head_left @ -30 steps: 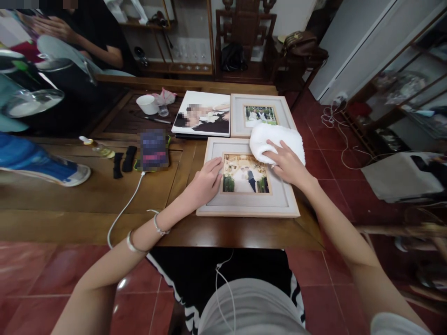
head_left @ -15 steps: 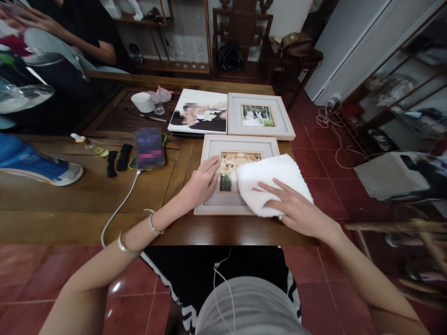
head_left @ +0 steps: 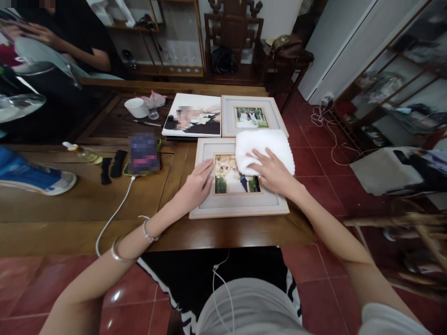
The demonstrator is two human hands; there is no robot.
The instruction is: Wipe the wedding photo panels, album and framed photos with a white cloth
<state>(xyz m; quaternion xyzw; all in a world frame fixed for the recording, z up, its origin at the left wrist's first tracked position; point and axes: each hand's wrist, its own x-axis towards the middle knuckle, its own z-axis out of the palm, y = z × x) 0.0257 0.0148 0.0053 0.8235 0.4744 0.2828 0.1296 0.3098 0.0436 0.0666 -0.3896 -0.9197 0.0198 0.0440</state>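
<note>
A light wooden picture frame (head_left: 240,211) with a wedding photo (head_left: 228,174) lies flat at the table's near edge. My left hand (head_left: 198,182) rests on its left side, fingers stretched out flat over the pale mat and the photo's edge. A folded white towel (head_left: 275,149) covers the frame's upper right corner. With the thumb side hidden, my right hand (head_left: 270,170) grips this towel from above and presses it down, its fingers sunk in the cloth. Below the towel, part of the photo shows.
Behind stand a second wooden frame (head_left: 251,100) and a white-edged photo panel (head_left: 195,104). Farther left are a white cup (head_left: 136,108), a dark pouch (head_left: 144,151) with a white cable (head_left: 117,209), a dropper bottle (head_left: 85,153) and a blue shoe (head_left: 31,172). A person sits across the table.
My right hand has moved the towel away from me and a little left, uncovering the photo's lower right and the frame's lower right corner. My left hand stays on the frame.
</note>
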